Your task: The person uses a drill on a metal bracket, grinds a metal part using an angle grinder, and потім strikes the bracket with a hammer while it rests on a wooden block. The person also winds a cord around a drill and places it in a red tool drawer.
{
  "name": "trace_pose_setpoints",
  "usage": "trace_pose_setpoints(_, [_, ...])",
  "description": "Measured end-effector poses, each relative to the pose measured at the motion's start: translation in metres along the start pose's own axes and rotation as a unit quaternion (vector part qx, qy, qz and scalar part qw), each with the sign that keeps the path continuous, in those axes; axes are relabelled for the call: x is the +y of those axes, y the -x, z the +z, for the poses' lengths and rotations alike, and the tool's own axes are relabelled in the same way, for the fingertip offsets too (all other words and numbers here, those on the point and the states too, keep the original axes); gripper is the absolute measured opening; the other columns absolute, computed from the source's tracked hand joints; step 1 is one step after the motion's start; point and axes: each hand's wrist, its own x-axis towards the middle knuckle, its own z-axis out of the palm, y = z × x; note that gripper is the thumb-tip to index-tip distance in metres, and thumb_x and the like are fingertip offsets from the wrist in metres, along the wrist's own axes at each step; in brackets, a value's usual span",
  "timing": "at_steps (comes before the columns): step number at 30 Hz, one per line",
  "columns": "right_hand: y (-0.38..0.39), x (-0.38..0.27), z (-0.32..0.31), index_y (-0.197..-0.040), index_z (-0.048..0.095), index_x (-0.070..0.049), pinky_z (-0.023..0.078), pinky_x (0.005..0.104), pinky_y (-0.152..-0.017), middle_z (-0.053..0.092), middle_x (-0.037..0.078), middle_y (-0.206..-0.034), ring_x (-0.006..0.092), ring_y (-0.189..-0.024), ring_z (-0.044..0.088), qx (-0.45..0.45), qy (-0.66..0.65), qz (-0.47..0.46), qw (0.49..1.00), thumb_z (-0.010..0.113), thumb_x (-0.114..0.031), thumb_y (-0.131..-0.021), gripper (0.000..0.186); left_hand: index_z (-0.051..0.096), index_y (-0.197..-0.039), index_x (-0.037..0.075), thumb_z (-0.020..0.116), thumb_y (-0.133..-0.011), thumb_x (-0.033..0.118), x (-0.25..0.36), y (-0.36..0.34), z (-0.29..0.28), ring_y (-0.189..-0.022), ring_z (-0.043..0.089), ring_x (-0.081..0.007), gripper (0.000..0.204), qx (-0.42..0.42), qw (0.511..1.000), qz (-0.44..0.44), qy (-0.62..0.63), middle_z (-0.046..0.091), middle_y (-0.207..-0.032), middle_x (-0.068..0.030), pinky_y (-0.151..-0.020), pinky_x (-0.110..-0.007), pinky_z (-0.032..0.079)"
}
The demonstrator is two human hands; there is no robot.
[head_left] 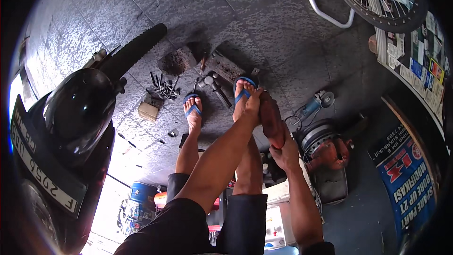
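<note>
A long, dark reddish-brown piece (pixel 271 118) with rounded sides is held between my two hands; its exact kind I cannot make out. My left hand (pixel 255 104) is closed at its far end, partly hidden by the piece. Around the near end wraps my right hand (pixel 284 155). The piece slants above the floor, just right of my right foot in a blue flip-flop (pixel 242 95). A hammer (pixel 214 89) lies on the floor between my feet. Beyond it sits a rough rectangular metal block (pixel 226 67).
Left of my feet are a pile of bolts (pixel 165 86), a tan block (pixel 148 111) and a dirt-filled container (pixel 177 61). A motorcycle (pixel 71 113) stands at far left. An angle grinder (pixel 317 104) and red machine (pixel 330 155) lie right. A spoked wheel (pixel 382 21) is top right.
</note>
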Motion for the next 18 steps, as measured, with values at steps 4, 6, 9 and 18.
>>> trace_pose_setpoints(4, [-0.009, -0.028, -0.003, -0.154, 0.033, -0.009, 0.055, 0.0399, -0.087, 0.068, 0.022, -0.117, 0.0374, -0.108, 0.067, 0.028, 0.142, -0.068, 0.987, 0.074, -0.008, -0.075, 0.090, 0.047, -0.134, 0.026, 0.060, -0.099, 0.019, 0.023, 0.021, 0.021, -0.113, 0.052, -0.0002, 0.038, 0.070, 0.990, 0.096, 0.076, 0.054, -0.123, 0.0146, -0.097, -0.024, 0.042])
trace_pose_setpoints(6, [-0.015, -0.037, 0.005, -0.155, 0.032, -0.011, 0.055, 0.0395, -0.086, 0.070, 0.021, -0.114, 0.0370, -0.106, 0.068, 0.011, 0.134, -0.048, 0.990, 0.074, -0.007, -0.075, 0.090, 0.053, -0.122, 0.028, 0.062, -0.098, 0.019, 0.025, -0.002, 0.003, -0.105, 0.054, 0.0000, 0.026, 0.074, 0.984, 0.134, 0.087, 0.056, -0.112, 0.0155, -0.092, -0.024, 0.045])
trace_pose_setpoints(9, [-0.024, -0.026, 0.005, -0.155, 0.033, -0.011, 0.055, 0.0392, -0.087, 0.071, 0.020, -0.111, 0.0375, -0.104, 0.069, 0.025, 0.110, -0.081, 0.990, 0.072, -0.008, -0.075, 0.089, 0.057, -0.105, 0.032, 0.064, -0.097, 0.022, 0.025, -0.019, 0.000, -0.091, 0.055, -0.0010, 0.015, 0.038, 0.991, 0.080, 0.102, 0.057, -0.096, 0.0180, -0.084, -0.025, 0.048])
trace_pose_setpoints(18, [-0.049, -0.028, 0.004, -0.152, 0.038, -0.009, 0.052, 0.0322, -0.091, 0.069, 0.016, -0.116, 0.0257, -0.107, 0.068, -0.005, 0.137, -0.071, 0.988, 0.068, -0.003, -0.075, 0.083, 0.060, -0.097, 0.031, 0.067, -0.093, 0.036, 0.028, -0.077, -0.026, -0.090, 0.061, -0.0111, 0.010, 0.021, 0.990, 0.062, 0.124, 0.063, -0.094, 0.0079, -0.080, -0.035, 0.053])
